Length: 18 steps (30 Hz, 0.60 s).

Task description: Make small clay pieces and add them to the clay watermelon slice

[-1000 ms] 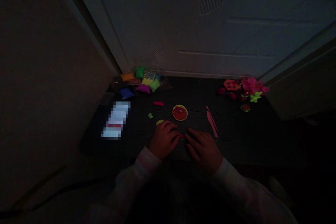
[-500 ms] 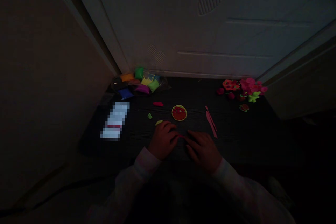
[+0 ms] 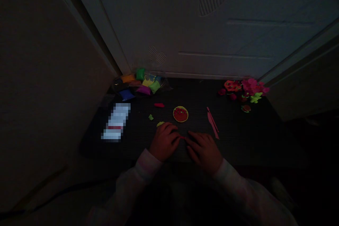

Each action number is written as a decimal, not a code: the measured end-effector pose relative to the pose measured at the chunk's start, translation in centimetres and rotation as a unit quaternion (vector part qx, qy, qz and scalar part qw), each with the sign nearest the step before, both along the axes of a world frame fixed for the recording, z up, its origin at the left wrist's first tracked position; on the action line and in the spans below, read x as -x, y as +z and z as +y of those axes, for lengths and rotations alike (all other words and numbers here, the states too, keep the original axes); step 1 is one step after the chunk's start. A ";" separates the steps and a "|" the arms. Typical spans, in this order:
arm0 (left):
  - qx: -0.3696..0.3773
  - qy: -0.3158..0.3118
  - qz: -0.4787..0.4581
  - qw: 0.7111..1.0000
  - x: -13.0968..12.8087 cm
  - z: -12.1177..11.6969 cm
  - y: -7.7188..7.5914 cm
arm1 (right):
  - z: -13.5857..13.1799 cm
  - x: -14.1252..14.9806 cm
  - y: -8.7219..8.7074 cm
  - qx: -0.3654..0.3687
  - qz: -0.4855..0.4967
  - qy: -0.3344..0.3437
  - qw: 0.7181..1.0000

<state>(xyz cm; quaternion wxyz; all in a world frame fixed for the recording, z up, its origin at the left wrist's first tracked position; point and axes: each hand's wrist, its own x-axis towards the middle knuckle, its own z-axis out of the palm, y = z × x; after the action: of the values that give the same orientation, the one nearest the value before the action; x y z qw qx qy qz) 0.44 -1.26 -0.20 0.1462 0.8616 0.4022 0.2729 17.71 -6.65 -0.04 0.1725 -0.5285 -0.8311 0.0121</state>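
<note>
A thin red strip of modelling clay [image 3: 182,137] spans the small gap between my hands, low over the dark table. My left hand [image 3: 164,142] has curled fingers and pinches its left end. At the other end, my right hand [image 3: 205,150] grips it with the index finger and thumb, the other fingers lying loosely forward. Just beyond them sits a round clay disc [image 3: 180,117], red-orange with a yellow rim and small red and green bits on top. A yellowish clay piece [image 3: 160,124] peeks out behind my left fingers, partly hidden.
Pink modelling tools [image 3: 212,124] lie to the right. A red clay roll [image 3: 159,105] and a green lump [image 3: 150,117] are left of the disc. Bagged coloured clay [image 3: 144,84] and a blurred-out phone [image 3: 116,122] occupy the left; clay flowers [image 3: 253,87] stand back right, before a white door [image 3: 169,24].
My right hand has shifted very slightly left. Both hands keep hold of the red strip, and the other things stay in place.
</note>
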 end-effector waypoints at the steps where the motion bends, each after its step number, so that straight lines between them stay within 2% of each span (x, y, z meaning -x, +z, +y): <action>1: 0.000 -0.001 0.000 1.000 0.0 0.0 0.0 | 0.0 0.0 0.0 0.000 -0.001 0.000 1.000; 8: -0.010 0.002 0.014 1.000 0.1 0.0 0.2 | 0.0 0.1 0.0 0.005 -0.004 -0.003 1.000; 18: -0.051 0.016 0.104 0.993 -0.5 -2.6 0.7 | 0.0 0.1 0.2 0.020 -0.006 -0.003 1.000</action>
<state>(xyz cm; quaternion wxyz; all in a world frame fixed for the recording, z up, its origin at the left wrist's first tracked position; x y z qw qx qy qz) 0.94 -3.84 0.46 0.0552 0.8851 0.4147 0.2038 17.60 -6.66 0.15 0.1567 -0.5345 -0.8301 0.0246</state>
